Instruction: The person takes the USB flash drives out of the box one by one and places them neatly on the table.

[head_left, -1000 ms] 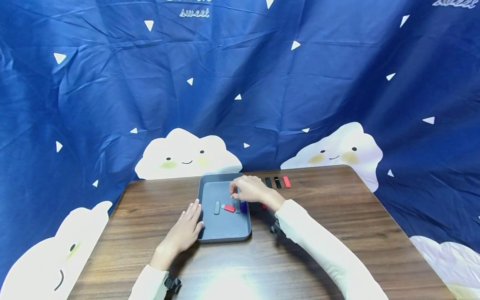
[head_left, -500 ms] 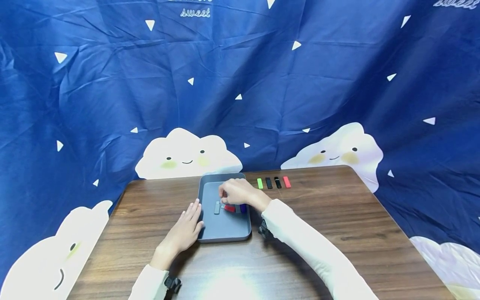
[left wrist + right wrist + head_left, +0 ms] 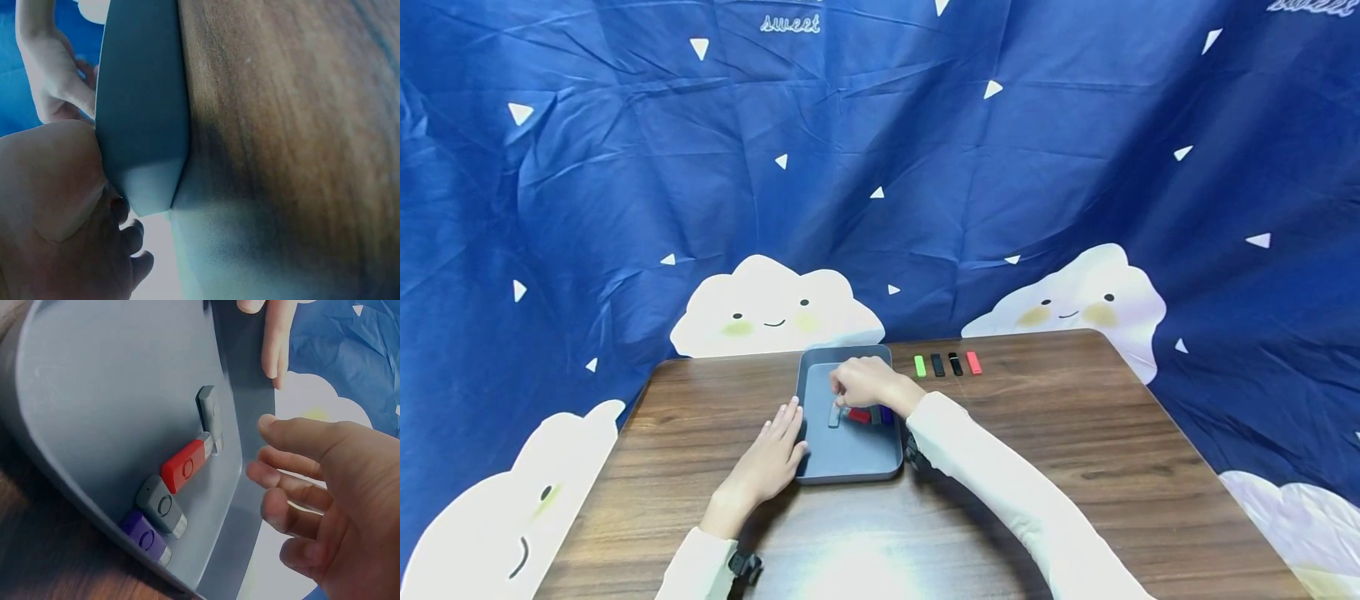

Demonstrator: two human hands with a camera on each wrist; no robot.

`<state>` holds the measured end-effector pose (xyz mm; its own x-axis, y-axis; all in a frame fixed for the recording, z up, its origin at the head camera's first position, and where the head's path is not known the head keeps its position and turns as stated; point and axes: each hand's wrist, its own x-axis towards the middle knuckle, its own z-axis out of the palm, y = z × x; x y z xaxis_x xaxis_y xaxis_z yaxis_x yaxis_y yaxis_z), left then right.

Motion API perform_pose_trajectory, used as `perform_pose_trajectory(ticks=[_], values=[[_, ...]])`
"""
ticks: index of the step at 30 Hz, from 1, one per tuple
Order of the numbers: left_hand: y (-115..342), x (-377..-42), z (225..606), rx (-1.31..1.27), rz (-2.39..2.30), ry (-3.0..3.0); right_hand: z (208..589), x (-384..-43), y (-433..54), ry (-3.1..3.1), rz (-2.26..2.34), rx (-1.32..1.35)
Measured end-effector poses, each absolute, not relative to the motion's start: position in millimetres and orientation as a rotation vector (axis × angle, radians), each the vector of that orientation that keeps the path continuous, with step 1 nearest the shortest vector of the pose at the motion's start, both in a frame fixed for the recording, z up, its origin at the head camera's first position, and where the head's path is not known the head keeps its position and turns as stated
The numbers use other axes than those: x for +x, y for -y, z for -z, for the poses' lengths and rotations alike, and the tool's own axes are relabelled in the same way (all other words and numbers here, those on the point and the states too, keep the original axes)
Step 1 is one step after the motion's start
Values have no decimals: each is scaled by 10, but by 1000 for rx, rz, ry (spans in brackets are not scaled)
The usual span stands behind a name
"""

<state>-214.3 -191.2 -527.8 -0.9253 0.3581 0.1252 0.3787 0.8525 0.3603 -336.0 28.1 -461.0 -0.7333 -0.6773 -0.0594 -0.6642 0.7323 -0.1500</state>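
Note:
A grey rectangular tray (image 3: 850, 462) holds several USB sticks in a row. From left to right in the head view lie a light grey USB stick (image 3: 834, 417), a red USB stick (image 3: 187, 464), a dark grey USB stick (image 3: 161, 505) and a purple USB stick (image 3: 145, 537). My right hand (image 3: 867, 380) hovers over the far half of the tray, close above the light grey stick. Its fingers are loosely bent in the right wrist view, with nothing between them. Against the tray's left rim rests my left hand (image 3: 767, 461), fingers straight.
Right of the tray, near the table's far edge, stand in a row a green stick (image 3: 920, 367), two black sticks (image 3: 937, 365) and a pinkish-red stick (image 3: 973, 363). The wooden table (image 3: 1075, 417) backs onto a blue curtain (image 3: 925, 167) with clouds.
My right hand has moved left across the tray, from its right side to above the light grey stick, uncovering the green stick. My left hand has stayed at the rim.

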Motion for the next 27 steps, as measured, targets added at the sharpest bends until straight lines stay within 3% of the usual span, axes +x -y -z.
perform_pose_trajectory(ticks=[27], values=[[1899, -2141, 5253, -546, 520, 3057, 4787, -3288, -70, -2763, -198, -1054]])
